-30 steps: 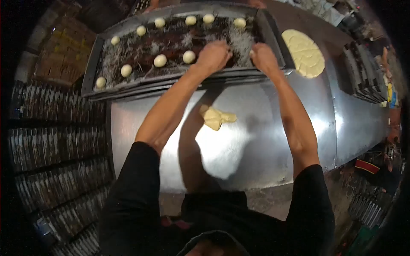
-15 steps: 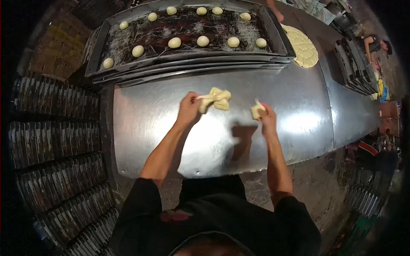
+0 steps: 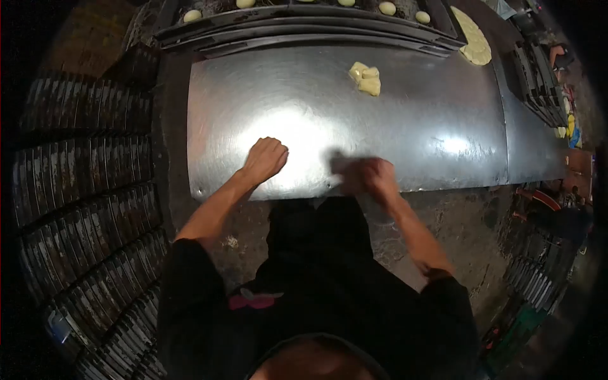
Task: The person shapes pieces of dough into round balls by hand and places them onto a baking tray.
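My left hand is curled knuckles-up, low over the metal tabletop, near its front edge. Whatever lies under its fingers is hidden. Blurred by motion, my right hand is bent into a similar fist at the front edge, and its palm side does not show. A small clump of pale dough pieces rests on the table, beyond both hands and apart from them.
At the back, stacked baking trays carry several round dough balls. A scored dough disc lies right of them. More trays stand farther right, and racks of pans line the left side.
The dough clump has left my left hand and now lies on the table. Both hands have come back towards the table's front edge and curled downward. The view has tilted lower.
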`<act>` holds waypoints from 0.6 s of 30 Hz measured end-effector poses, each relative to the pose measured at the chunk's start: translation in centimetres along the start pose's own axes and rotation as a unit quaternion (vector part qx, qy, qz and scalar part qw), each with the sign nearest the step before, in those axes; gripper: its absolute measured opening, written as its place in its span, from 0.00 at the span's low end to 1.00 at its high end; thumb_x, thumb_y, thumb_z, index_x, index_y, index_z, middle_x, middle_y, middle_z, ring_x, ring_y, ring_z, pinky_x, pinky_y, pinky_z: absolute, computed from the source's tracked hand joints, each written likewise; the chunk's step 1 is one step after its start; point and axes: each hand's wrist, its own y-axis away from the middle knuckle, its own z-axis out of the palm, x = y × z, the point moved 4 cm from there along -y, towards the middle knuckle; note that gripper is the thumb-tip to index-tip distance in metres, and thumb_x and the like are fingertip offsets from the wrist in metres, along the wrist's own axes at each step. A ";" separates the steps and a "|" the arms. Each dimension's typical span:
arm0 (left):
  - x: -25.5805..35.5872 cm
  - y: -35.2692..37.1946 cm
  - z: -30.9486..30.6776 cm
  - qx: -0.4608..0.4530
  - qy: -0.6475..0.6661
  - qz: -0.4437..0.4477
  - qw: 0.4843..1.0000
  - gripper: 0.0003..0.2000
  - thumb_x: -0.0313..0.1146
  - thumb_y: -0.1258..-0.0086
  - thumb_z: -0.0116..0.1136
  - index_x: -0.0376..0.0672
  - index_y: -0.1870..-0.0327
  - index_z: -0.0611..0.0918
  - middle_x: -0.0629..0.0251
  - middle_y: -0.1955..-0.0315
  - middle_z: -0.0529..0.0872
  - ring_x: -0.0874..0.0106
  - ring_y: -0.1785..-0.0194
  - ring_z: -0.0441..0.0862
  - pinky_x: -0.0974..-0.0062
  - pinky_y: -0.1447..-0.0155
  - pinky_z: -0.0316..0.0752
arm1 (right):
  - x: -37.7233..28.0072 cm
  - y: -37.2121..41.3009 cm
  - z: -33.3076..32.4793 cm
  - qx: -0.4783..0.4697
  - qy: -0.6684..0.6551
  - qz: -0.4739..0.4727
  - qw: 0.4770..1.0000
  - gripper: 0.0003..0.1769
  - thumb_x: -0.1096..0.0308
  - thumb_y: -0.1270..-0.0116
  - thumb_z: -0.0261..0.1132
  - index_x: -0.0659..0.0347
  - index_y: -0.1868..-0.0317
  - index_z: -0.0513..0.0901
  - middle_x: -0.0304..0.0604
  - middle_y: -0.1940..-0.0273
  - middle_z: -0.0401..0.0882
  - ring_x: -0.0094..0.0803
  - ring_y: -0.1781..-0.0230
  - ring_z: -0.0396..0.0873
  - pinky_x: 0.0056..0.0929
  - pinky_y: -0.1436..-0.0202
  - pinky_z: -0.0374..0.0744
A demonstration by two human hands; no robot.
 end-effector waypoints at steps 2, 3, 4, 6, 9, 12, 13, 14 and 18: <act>-2.3 0.1 -1.2 0.019 -0.063 0.008 0.998 0.04 0.31 0.39 0.61 0.43 0.66 0.80 0.60 0.67 0.79 0.61 0.61 0.76 0.61 0.54 0.68 | 3.2 -0.2 -2.1 0.051 0.047 0.037 0.997 0.10 0.71 0.43 0.68 0.60 0.61 0.81 0.48 0.60 0.81 0.46 0.55 0.77 0.43 0.52 0.72; -2.5 -2.0 -1.6 0.053 -0.067 -0.004 0.996 0.04 0.31 0.39 0.61 0.43 0.66 0.80 0.60 0.67 0.79 0.61 0.60 0.76 0.61 0.52 0.67 | 4.0 -0.8 -2.9 0.103 0.089 0.081 0.987 0.07 0.71 0.42 0.68 0.60 0.64 0.80 0.47 0.63 0.80 0.46 0.59 0.76 0.44 0.55 0.72; -2.0 -4.5 -1.1 0.081 -0.065 -0.018 0.994 0.05 0.32 0.39 0.62 0.43 0.66 0.80 0.60 0.67 0.79 0.61 0.60 0.76 0.60 0.51 0.66 | 5.6 -4.2 -1.2 0.164 0.116 0.105 0.974 0.07 0.68 0.41 0.67 0.59 0.68 0.78 0.46 0.68 0.77 0.47 0.64 0.74 0.45 0.59 0.70; 0.3 -8.6 0.8 0.084 0.032 -0.110 0.990 0.09 0.34 0.38 0.62 0.42 0.59 0.80 0.58 0.65 0.79 0.58 0.58 0.75 0.58 0.51 0.67 | 5.1 -10.4 0.7 0.255 -0.014 0.212 0.943 0.08 0.64 0.38 0.66 0.59 0.67 0.80 0.46 0.68 0.76 0.47 0.63 0.74 0.45 0.60 0.70; 4.6 -4.5 2.5 -0.019 0.105 -0.068 0.992 0.08 0.31 0.36 0.61 0.41 0.59 0.80 0.58 0.65 0.79 0.59 0.58 0.76 0.59 0.52 0.67 | -1.5 -6.9 1.5 0.123 0.092 0.082 0.985 0.05 0.67 0.37 0.63 0.59 0.66 0.80 0.48 0.67 0.77 0.46 0.65 0.75 0.41 0.61 0.73; 1.9 3.1 0.3 -0.091 0.055 0.010 0.994 0.05 0.26 0.36 0.60 0.40 0.61 0.80 0.58 0.67 0.79 0.59 0.60 0.77 0.60 0.53 0.66 | 2.5 0.7 0.7 -0.029 -0.065 0.104 0.992 0.09 0.67 0.36 0.60 0.59 0.72 0.82 0.49 0.74 0.77 0.48 0.68 0.76 0.39 0.61 0.75; 0.4 1.7 -0.2 -0.130 0.016 -0.056 0.990 0.04 0.27 0.36 0.60 0.40 0.62 0.81 0.59 0.67 0.80 0.61 0.60 0.77 0.61 0.52 0.67 | 3.8 -0.8 1.1 -0.026 -0.065 0.098 0.993 0.09 0.67 0.36 0.60 0.59 0.72 0.82 0.49 0.74 0.77 0.48 0.68 0.76 0.39 0.61 0.75; -1.3 0.3 -0.6 -0.173 -0.021 -0.124 0.977 0.04 0.29 0.35 0.59 0.41 0.62 0.82 0.60 0.67 0.82 0.62 0.60 0.77 0.61 0.51 0.67 | 5.8 -2.7 1.6 -0.019 -0.016 0.156 0.987 0.07 0.64 0.38 0.62 0.58 0.69 0.82 0.50 0.70 0.78 0.48 0.65 0.75 0.44 0.61 0.73; 1.9 -9.7 2.8 0.106 0.079 -0.191 0.973 0.08 0.31 0.37 0.59 0.40 0.59 0.80 0.55 0.66 0.82 0.57 0.59 0.78 0.58 0.52 0.68 | 7.0 -10.2 8.8 0.019 -0.060 0.144 0.988 0.07 0.66 0.42 0.66 0.57 0.64 0.79 0.46 0.66 0.76 0.45 0.63 0.74 0.47 0.62 0.71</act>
